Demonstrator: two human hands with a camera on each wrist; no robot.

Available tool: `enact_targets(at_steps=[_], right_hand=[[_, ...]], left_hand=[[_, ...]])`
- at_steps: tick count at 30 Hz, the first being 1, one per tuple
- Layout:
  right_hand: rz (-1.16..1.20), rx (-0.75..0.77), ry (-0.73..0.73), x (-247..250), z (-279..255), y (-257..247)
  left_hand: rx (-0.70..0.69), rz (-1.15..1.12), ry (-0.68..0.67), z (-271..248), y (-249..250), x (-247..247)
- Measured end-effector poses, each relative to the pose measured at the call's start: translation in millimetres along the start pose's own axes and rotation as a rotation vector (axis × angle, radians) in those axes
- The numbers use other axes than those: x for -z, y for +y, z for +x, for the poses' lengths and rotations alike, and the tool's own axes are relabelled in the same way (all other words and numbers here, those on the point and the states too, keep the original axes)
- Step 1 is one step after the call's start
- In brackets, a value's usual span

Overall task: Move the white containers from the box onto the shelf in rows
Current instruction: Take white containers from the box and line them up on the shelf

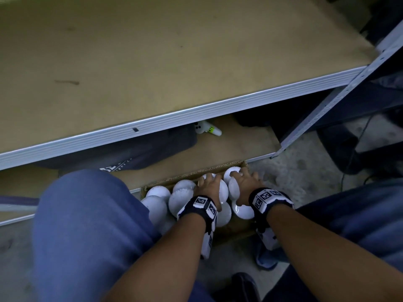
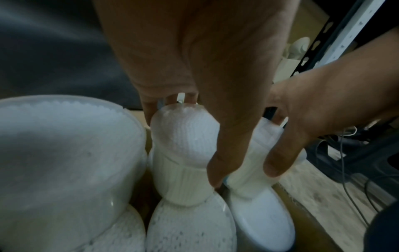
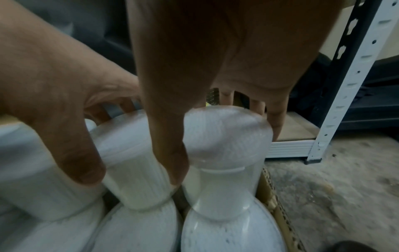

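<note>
Several white containers (image 1: 158, 204) with domed lids stand packed in a cardboard box (image 1: 189, 177) on the floor, seen in the head view between my knees. My left hand (image 1: 209, 186) reaches down into the box. In the left wrist view its thumb and fingers curl round the ribbed lid of one white container (image 2: 185, 136). My right hand (image 1: 245, 182) is just to the right, and its thumb and fingers wrap round the neighbouring white container (image 3: 226, 136) at the box's right end. The brown shelf board (image 1: 152, 62) above is bare.
The shelf's white front rail (image 1: 174, 118) overhangs the box. A dark bag (image 1: 122, 153) and a small white object with a green label (image 1: 207, 130) lie on the lower shelf. A perforated upright post (image 1: 327, 101) stands at right on the concrete floor (image 1: 305, 164).
</note>
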State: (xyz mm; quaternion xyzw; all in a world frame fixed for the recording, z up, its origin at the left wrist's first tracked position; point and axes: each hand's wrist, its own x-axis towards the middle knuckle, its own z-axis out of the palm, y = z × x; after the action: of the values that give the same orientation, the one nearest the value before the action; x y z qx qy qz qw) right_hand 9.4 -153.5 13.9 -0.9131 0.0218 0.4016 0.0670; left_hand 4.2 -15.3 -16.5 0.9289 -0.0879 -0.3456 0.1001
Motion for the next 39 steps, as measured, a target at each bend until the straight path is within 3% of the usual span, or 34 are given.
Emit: enact_targets(at_steps=[5,10,18,25,31,39], right_hand=[[-0.013,0.036,0.092,26.8,-25.8,-8.8],[-0.045,0.098,0.147,68.6,-61.8,-17.5],[-0.058,0.209,0.361,136.0,-165.6,-26.2],[-0.067,0.330,0.517,181.3,-232.2,-30.7],[-0.016,0.385,0.661,221.3,-252.5,-41.7],[0.138,0.419,0.712,257.0,-225.0,-62.9]], left_hand=[[0.024,-0.061,0.008,-14.7,5.8,32.0],[-0.017,-0.105,0.100,-49.1,9.6,81.6],[-0.167,-0.111,0.293,-140.7,18.6,167.7],[-0.263,-0.158,0.552,-211.7,23.1,222.0],[-0.275,-0.202,0.680,-235.3,21.7,265.8],[-0.190,-0.258,0.697,-216.5,5.2,302.6]])
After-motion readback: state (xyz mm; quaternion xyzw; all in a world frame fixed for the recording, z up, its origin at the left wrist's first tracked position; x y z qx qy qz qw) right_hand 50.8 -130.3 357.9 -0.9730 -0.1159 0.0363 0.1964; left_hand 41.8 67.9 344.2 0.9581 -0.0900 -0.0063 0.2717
